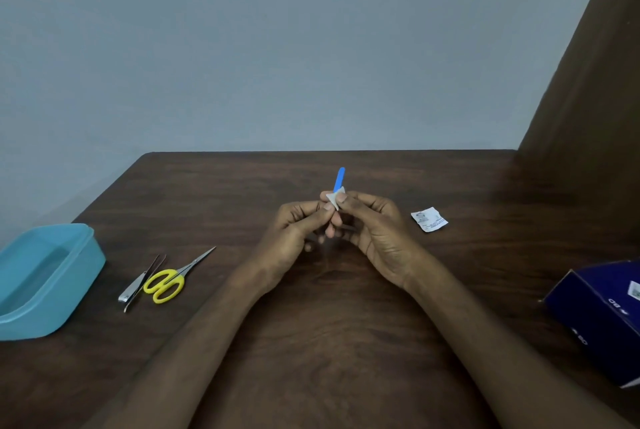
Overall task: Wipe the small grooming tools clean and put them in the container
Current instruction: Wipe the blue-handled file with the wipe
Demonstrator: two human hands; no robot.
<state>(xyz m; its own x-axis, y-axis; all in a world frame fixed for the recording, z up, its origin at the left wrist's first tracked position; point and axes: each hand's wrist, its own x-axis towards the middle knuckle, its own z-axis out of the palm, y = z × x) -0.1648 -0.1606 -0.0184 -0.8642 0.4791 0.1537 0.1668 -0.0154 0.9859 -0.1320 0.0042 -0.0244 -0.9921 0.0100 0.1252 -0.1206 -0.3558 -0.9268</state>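
Two hands, the left and the right, meet over one tabletop. Between their fingertips: one blue nail file and one small white wipe. Left of the hands lie three tools: one pair of yellow-handled scissors, one nail clipper and one thin dark pair of what may be tweezers, too slim to tell for sure. Farther left, one teal plastic container. Right of the hands, one torn white sachet; farther right, one dark blue cardboard box.
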